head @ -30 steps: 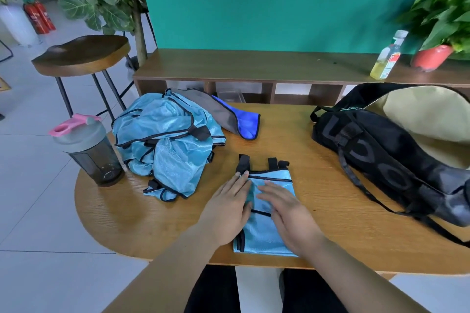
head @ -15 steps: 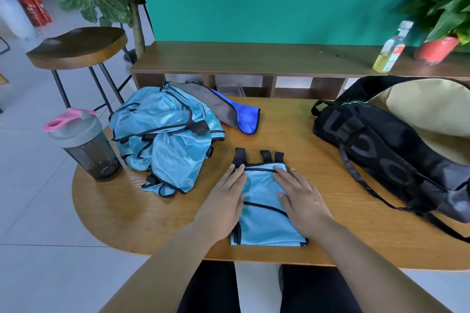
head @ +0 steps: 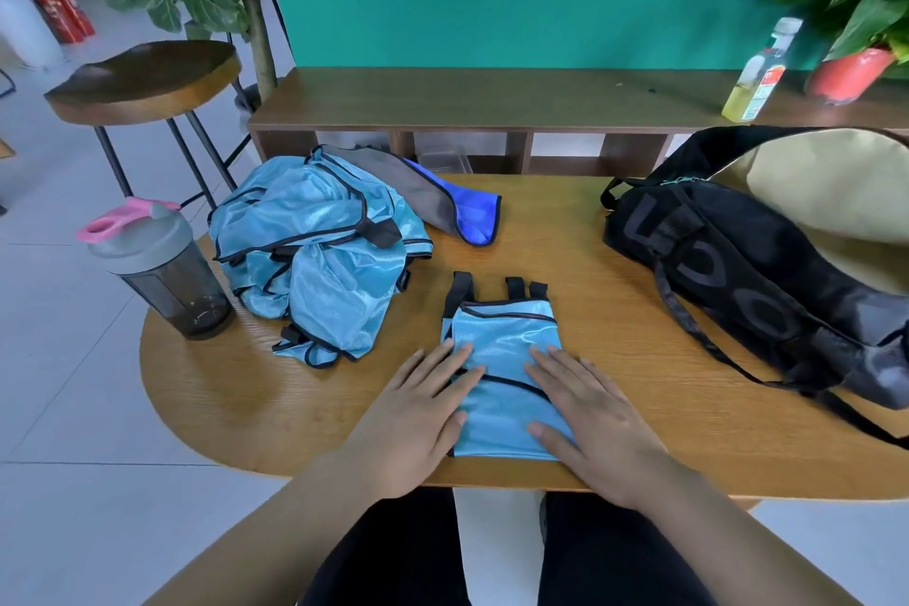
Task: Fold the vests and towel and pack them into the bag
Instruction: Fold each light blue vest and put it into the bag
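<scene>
Bright and evenly lit, brightest on the floor (head: 64, 384) left of the left hand (head: 413, 418). Soft shadows under both hands. Sheen on the vests (head: 319, 251) (mild glare). Blurred beyond the right hand (head: 595, 413): plant (head: 856, 5), bottle (head: 760, 69). Bowed at the edges.

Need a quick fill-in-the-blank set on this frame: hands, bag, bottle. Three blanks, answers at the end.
1. The left hand and right hand press flat on the folded ____.
2. The black bag lies on the ____ side of the table.
3. The shaker bottle beside the vest pile has a ____ lid flap.
Missing words: vest; right; pink.
</scene>
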Action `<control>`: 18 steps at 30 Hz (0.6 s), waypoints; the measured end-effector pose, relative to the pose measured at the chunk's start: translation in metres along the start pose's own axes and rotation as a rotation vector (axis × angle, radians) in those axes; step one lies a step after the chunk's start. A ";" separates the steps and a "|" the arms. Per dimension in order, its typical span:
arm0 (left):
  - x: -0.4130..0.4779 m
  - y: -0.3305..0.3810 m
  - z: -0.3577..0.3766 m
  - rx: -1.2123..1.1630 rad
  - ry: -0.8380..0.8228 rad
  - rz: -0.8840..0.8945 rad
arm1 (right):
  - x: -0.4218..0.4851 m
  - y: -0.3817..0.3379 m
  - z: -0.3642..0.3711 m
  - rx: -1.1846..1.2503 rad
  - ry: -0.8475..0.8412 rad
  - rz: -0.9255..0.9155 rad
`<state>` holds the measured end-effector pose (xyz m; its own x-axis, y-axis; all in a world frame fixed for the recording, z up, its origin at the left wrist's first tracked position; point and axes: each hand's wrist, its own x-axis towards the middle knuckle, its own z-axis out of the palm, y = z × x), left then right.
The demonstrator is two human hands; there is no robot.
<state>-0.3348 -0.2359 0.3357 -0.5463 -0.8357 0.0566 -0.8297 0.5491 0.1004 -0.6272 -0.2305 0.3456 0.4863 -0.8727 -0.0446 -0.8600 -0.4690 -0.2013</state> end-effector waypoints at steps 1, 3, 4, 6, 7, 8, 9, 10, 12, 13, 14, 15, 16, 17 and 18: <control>-0.001 -0.001 0.000 -0.015 0.000 -0.010 | 0.000 0.000 0.000 0.003 0.029 -0.005; -0.002 0.001 -0.002 -0.054 0.015 -0.021 | -0.002 -0.002 0.002 0.034 0.110 -0.037; -0.003 0.002 -0.004 -0.070 0.030 -0.026 | -0.004 -0.001 0.004 0.067 0.160 -0.065; -0.005 0.004 -0.009 -0.095 0.053 -0.020 | -0.010 0.001 0.008 0.139 0.246 -0.131; -0.007 0.005 -0.012 -0.105 0.054 -0.003 | -0.012 0.001 0.011 0.167 0.276 -0.165; -0.008 0.006 -0.014 -0.111 0.052 0.022 | -0.013 0.002 0.013 0.189 0.302 -0.193; -0.010 0.007 -0.015 -0.108 0.048 0.050 | -0.014 0.002 0.014 0.209 0.323 -0.211; -0.011 0.008 -0.015 -0.095 0.044 0.080 | -0.014 0.003 0.015 0.225 0.340 -0.222; -0.011 0.008 -0.013 -0.069 0.037 0.121 | -0.012 0.004 0.015 0.230 0.360 -0.233; -0.010 0.008 -0.012 -0.072 0.035 0.127 | -0.012 0.005 0.016 0.221 0.366 -0.239; -0.010 0.007 -0.011 -0.083 0.033 0.126 | -0.012 0.006 0.017 0.211 0.371 -0.246; -0.010 0.006 -0.011 -0.090 0.031 0.124 | -0.012 0.006 0.018 0.202 0.375 -0.250; -0.010 0.006 -0.011 -0.089 0.027 0.123 | -0.013 0.006 0.018 0.197 0.377 -0.250; -0.010 0.006 -0.010 -0.083 0.027 0.123 | -0.013 0.006 0.019 0.195 0.377 -0.247; -0.010 0.005 -0.010 -0.080 0.031 0.120 | -0.013 0.006 0.019 0.198 0.377 -0.239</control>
<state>-0.3326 -0.2244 0.3452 -0.6364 -0.7644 0.1031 -0.7460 0.6439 0.1700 -0.6353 -0.2193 0.3265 0.5450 -0.7494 0.3760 -0.6674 -0.6592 -0.3465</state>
